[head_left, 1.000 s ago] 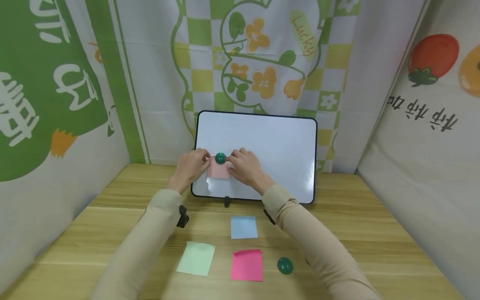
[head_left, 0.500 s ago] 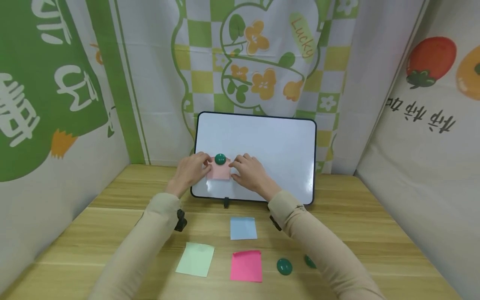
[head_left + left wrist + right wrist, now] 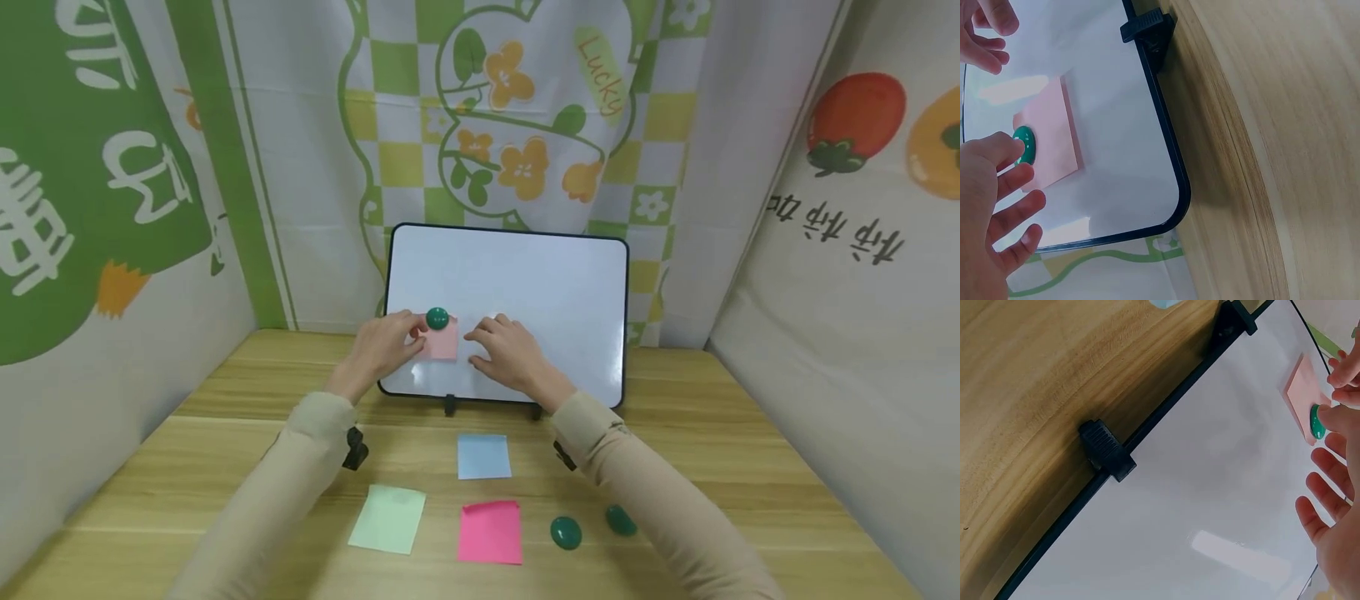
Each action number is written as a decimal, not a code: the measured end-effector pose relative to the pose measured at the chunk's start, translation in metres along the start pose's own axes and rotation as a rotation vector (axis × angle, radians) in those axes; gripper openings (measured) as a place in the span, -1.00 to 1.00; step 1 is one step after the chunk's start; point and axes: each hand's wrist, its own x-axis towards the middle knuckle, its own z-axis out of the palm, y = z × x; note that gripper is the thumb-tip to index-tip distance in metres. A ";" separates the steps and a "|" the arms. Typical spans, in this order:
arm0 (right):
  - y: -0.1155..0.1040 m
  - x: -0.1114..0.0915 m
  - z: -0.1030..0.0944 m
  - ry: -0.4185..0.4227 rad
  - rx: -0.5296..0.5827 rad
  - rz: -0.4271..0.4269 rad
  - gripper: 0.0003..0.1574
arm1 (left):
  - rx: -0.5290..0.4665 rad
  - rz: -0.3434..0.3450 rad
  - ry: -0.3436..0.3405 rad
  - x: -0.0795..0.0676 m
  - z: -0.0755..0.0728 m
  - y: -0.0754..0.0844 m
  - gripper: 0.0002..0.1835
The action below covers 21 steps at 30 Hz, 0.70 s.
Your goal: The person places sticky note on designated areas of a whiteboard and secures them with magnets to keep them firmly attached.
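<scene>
A whiteboard [image 3: 547,300] with a dark frame stands on the table. A pale pink sticky note [image 3: 442,344] is on its lower left part, under a round green magnet [image 3: 437,318] at the note's top edge. My left hand [image 3: 378,348] is at the note's left side, its fingers loosely bent and spread; in the left wrist view the thumb [image 3: 1002,150] overlaps the magnet. Right of the note, my right hand [image 3: 512,357] is in front of the board, with relaxed fingers holding nothing.
On the wooden table [image 3: 690,442] lie a blue sticky note [image 3: 483,457], a light green one [image 3: 387,519] and a bright pink one [image 3: 490,533]. Two more green magnets [image 3: 566,532] lie to their right. Black clip feet [image 3: 1107,450] support the board's lower edge.
My right hand has moved right and slightly down, away from the note and magnet. My left hand has shifted slightly down, its fingers loosening. The note and magnet stay on the board.
</scene>
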 end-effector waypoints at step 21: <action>0.010 -0.044 -0.008 0.036 0.097 -0.013 -0.58 | 0.025 0.033 -0.049 -0.015 -0.010 0.017 -0.83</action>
